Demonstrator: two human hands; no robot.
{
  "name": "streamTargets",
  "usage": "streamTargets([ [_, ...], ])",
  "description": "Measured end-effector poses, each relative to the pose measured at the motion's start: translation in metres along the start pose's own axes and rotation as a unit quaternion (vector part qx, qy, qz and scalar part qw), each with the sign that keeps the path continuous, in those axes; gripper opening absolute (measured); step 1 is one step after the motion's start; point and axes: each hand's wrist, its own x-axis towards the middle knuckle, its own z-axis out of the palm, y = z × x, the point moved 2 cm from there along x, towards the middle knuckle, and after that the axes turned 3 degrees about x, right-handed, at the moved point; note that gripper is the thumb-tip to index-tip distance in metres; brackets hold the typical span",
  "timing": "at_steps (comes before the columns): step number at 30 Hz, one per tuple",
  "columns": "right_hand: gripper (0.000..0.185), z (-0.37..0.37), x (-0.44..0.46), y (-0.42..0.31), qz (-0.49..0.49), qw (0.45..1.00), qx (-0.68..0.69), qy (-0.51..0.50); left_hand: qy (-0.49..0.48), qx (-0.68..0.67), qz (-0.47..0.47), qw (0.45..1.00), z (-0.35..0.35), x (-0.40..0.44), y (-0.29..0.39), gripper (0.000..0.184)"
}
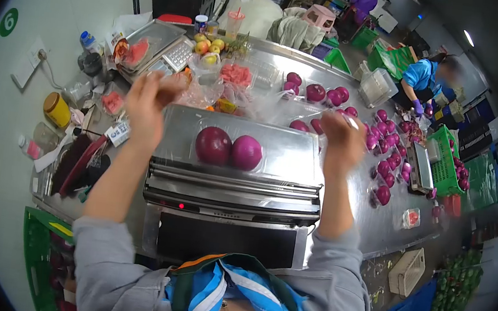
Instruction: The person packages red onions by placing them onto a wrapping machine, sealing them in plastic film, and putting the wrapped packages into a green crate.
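Two peeled red onions [229, 148] sit side by side on the metal plate of a film-wrapping machine [230, 213], seemingly in a clear tray. Clear cling film [279, 108] stretches above and behind them, between my raised hands. My left hand [153, 92], at the plate's far left corner, has its fingers bent and pinched toward the film. On the far right, my right hand [345, 132] is curled closed at the film's other side. Motion blurs both hands slightly, and the film's edges in the fingers are hard to see.
Many red onions [386, 137] lie on the steel table to the right, by a scale [421, 166] and a green crate [445, 156]. Apples [209, 46], bagged fruit and another scale [177, 55] stand behind. A co-worker [420, 80] in blue handles onions at right.
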Motion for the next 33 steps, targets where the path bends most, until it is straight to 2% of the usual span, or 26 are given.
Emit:
streamTargets([
  [1, 0.021, 0.010, 0.026, 0.035, 0.043, 0.998, 0.017, -0.033, 0.006, -0.016, -0.019, 1.000, 0.007, 0.027, -0.035, 0.020],
  [2, 0.024, 0.011, 0.038, 0.087, 0.074, 0.996, 0.036, -0.021, 0.010, -0.032, -0.038, 0.999, 0.009, 0.046, -0.079, 0.022],
  [3, 0.024, 0.003, 0.041, 0.135, 0.093, 0.993, -0.031, -0.071, -0.025, 0.086, -0.036, 0.995, 0.003, 0.052, -0.122, 0.022],
  [4, 0.028, -0.016, 0.034, 0.182, 0.109, 0.965, -0.206, -0.124, -0.057, 0.202, -0.032, 0.977, -0.008, 0.057, -0.162, 0.022],
  [6, 0.038, -0.028, 0.001, 0.214, 0.210, 0.854, -0.403, -0.252, -0.240, 0.339, -0.113, 0.903, -0.040, 0.040, -0.227, 0.026],
  [7, 0.038, -0.033, -0.006, 0.218, 0.208, 0.855, -0.403, -0.252, -0.297, 0.357, -0.037, 0.885, -0.053, 0.037, -0.234, 0.027],
  [8, 0.038, -0.037, -0.012, 0.218, 0.149, 0.861, -0.365, -0.320, -0.351, 0.372, 0.037, 0.858, -0.060, 0.035, -0.237, 0.030],
  [9, 0.039, -0.041, -0.019, 0.216, 0.094, 0.858, -0.324, -0.386, -0.350, 0.373, 0.031, 0.858, -0.058, 0.031, -0.220, 0.030],
  [10, 0.039, -0.052, -0.024, 0.212, 0.103, 0.858, -0.322, -0.387, -0.428, 0.305, -0.100, 0.845, -0.061, 0.022, -0.202, 0.034],
  [11, 0.045, -0.060, -0.026, 0.205, 0.247, 0.845, -0.264, -0.394, -0.494, 0.228, -0.224, 0.809, -0.059, 0.015, -0.182, 0.039],
  [12, 0.053, -0.061, -0.027, 0.197, 0.380, 0.814, -0.199, -0.391, -0.494, 0.229, -0.225, 0.808, -0.057, 0.010, -0.167, 0.039],
  [13, 0.055, -0.053, -0.038, 0.182, 0.434, 0.820, 0.029, -0.371, -0.478, 0.189, -0.259, 0.818, -0.058, -0.001, -0.155, 0.041],
  [14, 0.055, -0.046, -0.046, 0.165, 0.435, 0.820, 0.030, -0.371, -0.460, 0.148, -0.294, 0.825, -0.061, -0.011, -0.151, 0.044],
  [15, 0.057, -0.039, -0.051, 0.149, 0.456, 0.824, 0.017, -0.337, -0.475, 0.173, -0.254, 0.824, -0.065, -0.013, -0.151, 0.049],
  [17, 0.057, -0.036, -0.062, 0.144, 0.457, 0.845, -0.015, -0.277, -0.449, 0.144, -0.277, 0.837, -0.062, -0.018, -0.144, 0.048],
  [19, 0.054, -0.037, -0.058, 0.144, 0.501, 0.827, -0.013, -0.253, -0.422, 0.112, -0.297, 0.849, -0.056, -0.025, -0.134, 0.047],
  [20, 0.051, -0.036, -0.055, 0.142, 0.542, 0.810, -0.009, -0.224, -0.367, 0.099, -0.354, 0.855, -0.055, -0.026, -0.128, 0.046],
  [21, 0.050, -0.026, -0.053, 0.131, 0.511, 0.827, 0.016, -0.232, -0.308, 0.085, -0.410, 0.855, -0.053, -0.028, -0.120, 0.046],
  [22, 0.050, -0.023, -0.053, 0.118, 0.512, 0.827, 0.014, -0.234, -0.307, 0.084, -0.409, 0.855, -0.052, -0.033, -0.106, 0.046],
  [24, 0.050, -0.026, -0.070, 0.090, 0.571, 0.785, -0.027, -0.238, -0.297, 0.134, -0.442, 0.836, -0.057, -0.058, -0.074, 0.043],
  [26, 0.052, -0.031, -0.111, 0.062, 0.633, 0.735, -0.082, -0.228, -0.292, 0.113, -0.540, 0.781, -0.084, -0.104, -0.061, 0.045],
  [28, 0.054, -0.035, -0.158, 0.043, 0.752, 0.633, -0.035, -0.180, -0.262, 0.071, -0.604, 0.749, -0.113, -0.154, -0.065, 0.050],
  [30, 0.054, -0.050, -0.216, 0.060, 0.774, 0.624, 0.020, -0.104, -0.286, 0.128, -0.643, 0.699, -0.154, -0.193, -0.089, 0.054],
  [31, 0.053, -0.055, -0.233, 0.066, 0.762, 0.637, 0.033, -0.109, -0.294, 0.101, -0.656, 0.688, -0.159, -0.199, -0.087, 0.051],
  [32, 0.051, -0.061, -0.243, 0.071, 0.749, 0.650, 0.044, -0.115, -0.291, 0.098, -0.657, 0.689, -0.168, -0.206, -0.093, 0.051],
  [33, 0.046, -0.067, -0.249, 0.073, 0.731, 0.673, 0.038, -0.106, -0.304, 0.170, -0.595, 0.724, -0.178, -0.212, -0.101, 0.050],
])
